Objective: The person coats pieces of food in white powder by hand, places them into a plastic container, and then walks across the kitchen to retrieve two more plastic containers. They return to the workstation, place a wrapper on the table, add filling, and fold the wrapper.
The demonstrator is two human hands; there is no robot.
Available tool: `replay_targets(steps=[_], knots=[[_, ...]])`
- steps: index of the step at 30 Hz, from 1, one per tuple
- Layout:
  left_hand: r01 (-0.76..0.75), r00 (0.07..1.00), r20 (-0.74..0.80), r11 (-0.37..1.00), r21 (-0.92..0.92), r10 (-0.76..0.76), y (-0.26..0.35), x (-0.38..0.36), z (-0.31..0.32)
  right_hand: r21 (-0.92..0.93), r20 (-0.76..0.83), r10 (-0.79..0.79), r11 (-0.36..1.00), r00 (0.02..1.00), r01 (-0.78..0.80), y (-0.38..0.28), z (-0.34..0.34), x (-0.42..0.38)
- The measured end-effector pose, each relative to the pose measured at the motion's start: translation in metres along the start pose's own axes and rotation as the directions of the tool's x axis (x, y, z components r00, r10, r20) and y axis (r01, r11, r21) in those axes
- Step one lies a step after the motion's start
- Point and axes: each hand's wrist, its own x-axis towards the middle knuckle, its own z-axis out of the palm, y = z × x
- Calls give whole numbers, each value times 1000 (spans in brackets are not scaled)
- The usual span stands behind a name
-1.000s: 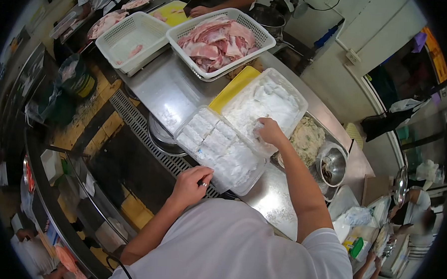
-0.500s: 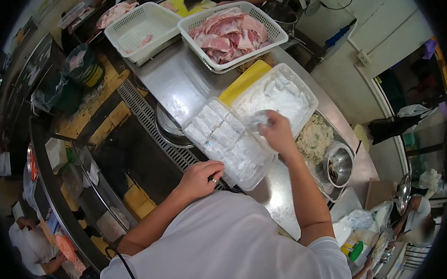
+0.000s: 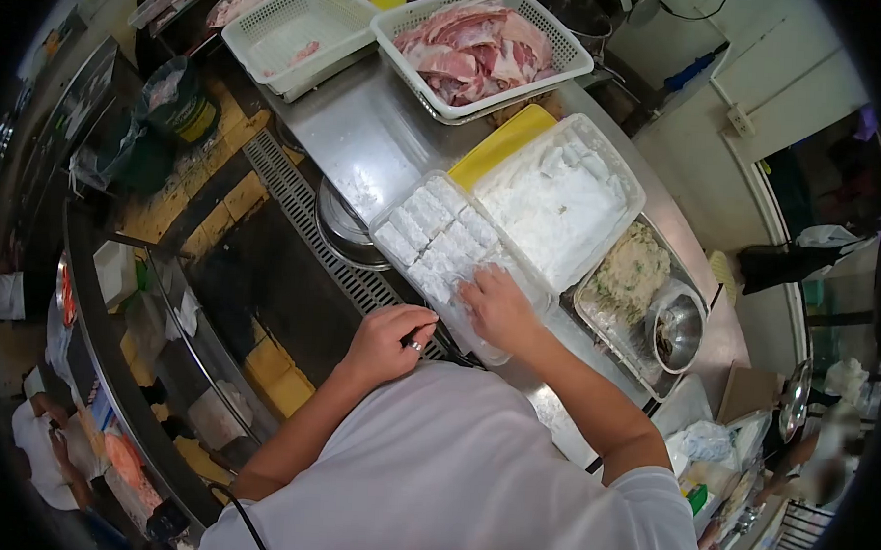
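Here's the right hand (image 3: 501, 312), fingers bent down onto the near part of the clear plastic container (image 3: 496, 357); whether they grip a piece, I can't tell. White powder-coated blocks (image 3: 429, 211) sit in neat rows at its far end: that part looks done. The left hand (image 3: 390, 344) curls beside it, its grip unclear. Well short of finished, I'd say: plenty of pale, green-flecked mixture (image 3: 625, 271) lies unportioned beyond the white powder (image 3: 552, 196) in its translucent tub (image 3: 643, 197).

Left hand (image 3: 390, 344) loosely curled, right hand (image 3: 499, 310) reaching down, 2 elbows bent
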Motion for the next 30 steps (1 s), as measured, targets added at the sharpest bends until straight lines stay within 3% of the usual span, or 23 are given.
replay_targets(steps=[7,10,13,16,19,22,25,27,30], knots=[[-36,999,-3,999,-10,36,2,10,3,-49,26,17,999,1000,-15,-8,-16,20],[-34,998,-45,999,-13,33,-4,13,4,-16,136,-46,999,990,48,-8,-2,9],[-38,997,-68,999,-15,37,-5,18,2,-27,238,17,1000,971,-11,-15,-1,8],[-22,996,-86,1000,-2,22,-7,24,0,-35,93,58,998,994,-55,-21,-9,11],[-43,994,-100,999,-7,42,-7,33,-1,-9,166,101,995,981,-101,-15,2,9],[-50,992,-118,999,10,51,-9,39,1,24,137,104,994,985,-109,-13,-2,8],[-22,993,-117,1000,1,22,-13,42,2,114,66,247,961,967,-254,30,-37,22],[-37,993,-113,999,17,39,-12,46,3,223,-152,503,856,851,-466,59,-66,36],[-39,993,-112,999,10,40,-12,49,7,225,335,568,727,752,-649,124,-61,49]])
